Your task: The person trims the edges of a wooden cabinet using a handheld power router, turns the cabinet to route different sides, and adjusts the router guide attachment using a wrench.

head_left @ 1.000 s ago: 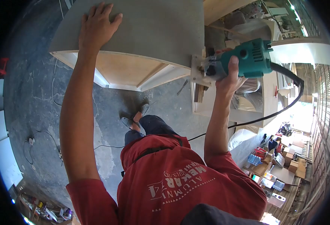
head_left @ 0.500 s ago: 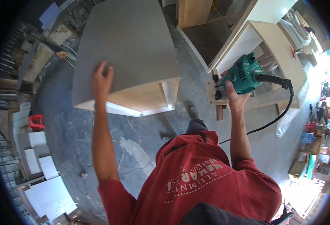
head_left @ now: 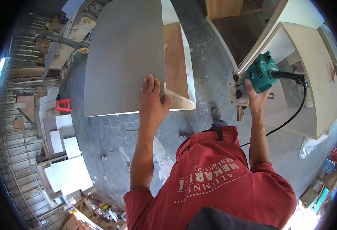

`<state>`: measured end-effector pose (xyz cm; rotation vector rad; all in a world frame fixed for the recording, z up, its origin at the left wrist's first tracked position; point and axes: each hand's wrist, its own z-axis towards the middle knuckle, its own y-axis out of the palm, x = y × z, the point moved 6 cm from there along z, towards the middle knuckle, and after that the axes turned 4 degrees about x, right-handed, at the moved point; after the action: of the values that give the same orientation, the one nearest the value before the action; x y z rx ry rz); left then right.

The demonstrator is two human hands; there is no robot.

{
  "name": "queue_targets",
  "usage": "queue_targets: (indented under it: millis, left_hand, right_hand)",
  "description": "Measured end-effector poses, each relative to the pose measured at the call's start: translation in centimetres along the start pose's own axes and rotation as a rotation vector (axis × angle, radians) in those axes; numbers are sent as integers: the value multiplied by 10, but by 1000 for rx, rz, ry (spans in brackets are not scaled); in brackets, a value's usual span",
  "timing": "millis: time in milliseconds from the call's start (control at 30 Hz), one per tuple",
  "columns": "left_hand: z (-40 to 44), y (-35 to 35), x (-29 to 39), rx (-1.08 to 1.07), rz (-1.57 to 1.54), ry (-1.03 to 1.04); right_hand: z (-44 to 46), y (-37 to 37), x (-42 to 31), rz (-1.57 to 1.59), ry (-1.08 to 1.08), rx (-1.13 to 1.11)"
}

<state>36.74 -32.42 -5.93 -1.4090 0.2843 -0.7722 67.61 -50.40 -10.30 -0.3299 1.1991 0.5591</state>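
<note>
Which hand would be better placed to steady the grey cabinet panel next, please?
Probably the left hand: it lies on the grey cabinet panel, near its edge, whereas the right hand is occupied holding the green power tool.

Red short-sleeved T-shirt (head_left: 233, 191); pale print (head_left: 216, 172) reads ALUMNI, MEKAR, 2013-20, rest lost in folds. Row of small pale triangles (head_left: 213, 192). Black strap (head_left: 219, 133) at waist. Dark trousers (head_left: 219, 123), dark footwear (head_left: 215, 114).

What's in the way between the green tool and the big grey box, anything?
Nothing visible. The right hand holds the green tool to one side, and between it and the grey box, with the left hand on top, there is just a gap with floor below.
</note>
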Motion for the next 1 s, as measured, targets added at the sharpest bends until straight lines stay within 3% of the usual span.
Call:
queue_targets:
  millis: [333, 400, 433, 600, 933, 1000]
  left_hand:
    - [-18, -11, 12, -105, -17, -48]
    - [-17, -11, 7, -152, -314, -156]
    - [-15, -13, 5, -147, -313, -166]
    - [-23, -18, 10, 12, -254, 32]
    - [-14, -44, -222, 229, -306, -163]
    - [-14, -52, -251, 307, -120, -180]
  right_hand:
    - [29, 18, 15, 58, 34, -118]
    - [31, 31, 10, 125, 56, -152]
    - [33, 40, 6, 128, 56, -162]
    - [21, 68, -25, 257, 63, -173]
    - [-48, 142, -99, 285, -9, -107]
    - [-61, 158, -106, 251, 10, -87]
